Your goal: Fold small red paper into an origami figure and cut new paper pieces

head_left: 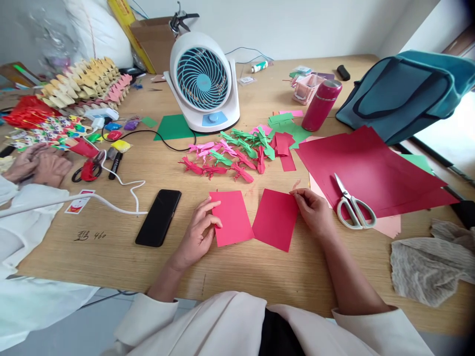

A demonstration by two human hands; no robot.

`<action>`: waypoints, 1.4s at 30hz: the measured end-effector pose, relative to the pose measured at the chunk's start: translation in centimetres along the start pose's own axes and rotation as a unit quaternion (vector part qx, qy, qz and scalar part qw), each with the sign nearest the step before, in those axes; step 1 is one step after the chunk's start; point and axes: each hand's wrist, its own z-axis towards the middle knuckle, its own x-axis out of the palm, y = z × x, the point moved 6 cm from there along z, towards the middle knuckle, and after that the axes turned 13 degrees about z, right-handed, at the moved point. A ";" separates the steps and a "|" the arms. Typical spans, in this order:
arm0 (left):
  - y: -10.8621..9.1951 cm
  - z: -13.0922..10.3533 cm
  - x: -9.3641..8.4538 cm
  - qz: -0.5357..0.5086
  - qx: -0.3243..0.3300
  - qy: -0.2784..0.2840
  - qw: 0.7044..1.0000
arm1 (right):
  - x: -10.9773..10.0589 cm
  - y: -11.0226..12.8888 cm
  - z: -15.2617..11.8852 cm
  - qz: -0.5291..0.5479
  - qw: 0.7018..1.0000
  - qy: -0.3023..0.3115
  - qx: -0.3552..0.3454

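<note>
Two red paper rectangles lie side by side on the wooden table in front of me. My left hand (198, 232) rests on the left edge of the lighter red sheet (233, 217), thumb on the paper. My right hand (314, 210) pinches the upper right corner of the darker red sheet (275, 219). Both sheets lie flat. Beyond them is a cluster of folded paper figures (237, 153) in pink, green and red.
A black phone (159, 217) lies left of my left hand. White-handled scissors (354, 206) sit on a stack of large red sheets (374, 170) at right. A white desk fan (203, 81), red flask (321, 105), blue bag (408, 91) and grey cloth (430, 267) stand around. Another person's hands (37, 165) rest at far left.
</note>
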 end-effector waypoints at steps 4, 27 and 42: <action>0.4 0.0 0.6 0.011 0.000 0.012 1.000 | 0.0 -0.1 0.0 -0.003 1.000 0.003 -0.003; 4.2 2.5 -0.1 -0.137 -0.277 -0.047 0.950 | 0.0 -0.6 0.0 0.017 1.000 0.003 0.001; 7.7 2.8 0.0 -0.013 -0.288 -0.023 0.957 | 0.1 -0.6 0.1 0.050 0.999 0.006 0.006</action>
